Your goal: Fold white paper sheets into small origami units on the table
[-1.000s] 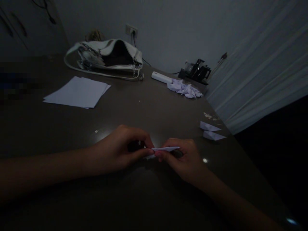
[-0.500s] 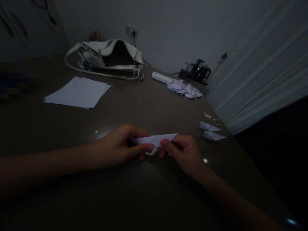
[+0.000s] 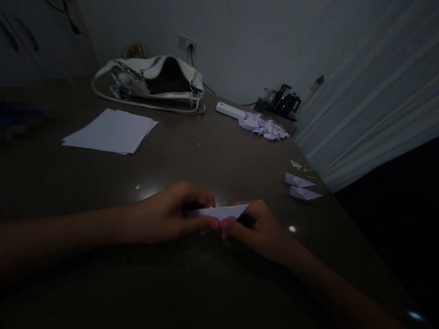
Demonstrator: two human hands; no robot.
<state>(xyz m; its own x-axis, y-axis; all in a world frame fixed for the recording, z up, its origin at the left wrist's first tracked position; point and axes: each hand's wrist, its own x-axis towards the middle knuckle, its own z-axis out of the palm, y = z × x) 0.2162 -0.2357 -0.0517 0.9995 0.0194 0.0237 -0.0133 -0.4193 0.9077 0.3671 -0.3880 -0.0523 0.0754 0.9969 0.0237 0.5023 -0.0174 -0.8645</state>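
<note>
Between both hands, above the dark table [image 3: 192, 169], is a folded piece of white paper [image 3: 224, 212] with a pointed right end. My left hand [image 3: 178, 211] pinches its left part, thumb in front and fingers behind. My right hand [image 3: 255, 226] grips the right part the same way, its thumb tip almost touching the left thumb. The fingers hide the lower edge and left end of the paper. Off to the right of my right hand lie two similar folded paper pieces, a rear one [image 3: 297, 180] and a front one [image 3: 304, 193].
A stack of white paper sheets [image 3: 109, 131] lies at the left. Behind it sits an open white handbag [image 3: 154, 68]. Farther right are a white stick-like object [image 3: 229, 110], a heap of folded paper [image 3: 264, 126] and a black kettle set [image 3: 283, 100]. A pale curtain [image 3: 363, 91] hangs beside the table's right edge.
Both hands have lowered the folded paper slightly. The thumbs have moved closer together along its front, and the small flap that hung below is now out of sight.
</note>
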